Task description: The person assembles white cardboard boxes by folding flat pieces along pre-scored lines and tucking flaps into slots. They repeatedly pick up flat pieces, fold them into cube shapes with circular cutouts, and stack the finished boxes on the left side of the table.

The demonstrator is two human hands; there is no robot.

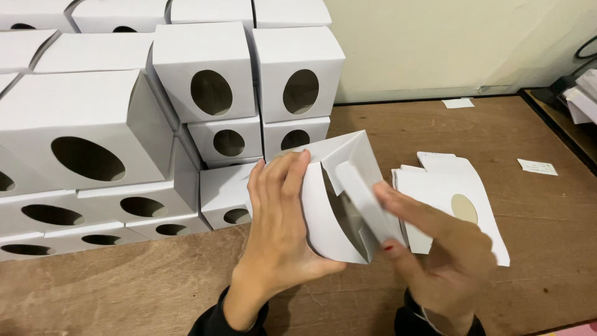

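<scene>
A half-folded white cardboard box point(336, 186) is held above the brown wooden table point(155, 286). My left hand point(280, 230) wraps around its left side, fingers on top and thumb underneath. The fingers of my right hand point(435, 242) press a narrow end flap point(367, 202) inward at the box's open end. Just right of the box lies a stack of flat white box blanks point(460, 199) with an oval cut-out, partly hidden by my right hand.
Many folded white boxes with oval holes point(211, 81) are piled at the left and back, up to the cream wall point(448, 43). Small paper slips point(538, 167) lie on the table at the right. A dark shelf edge with papers point(578, 99) sits at the far right.
</scene>
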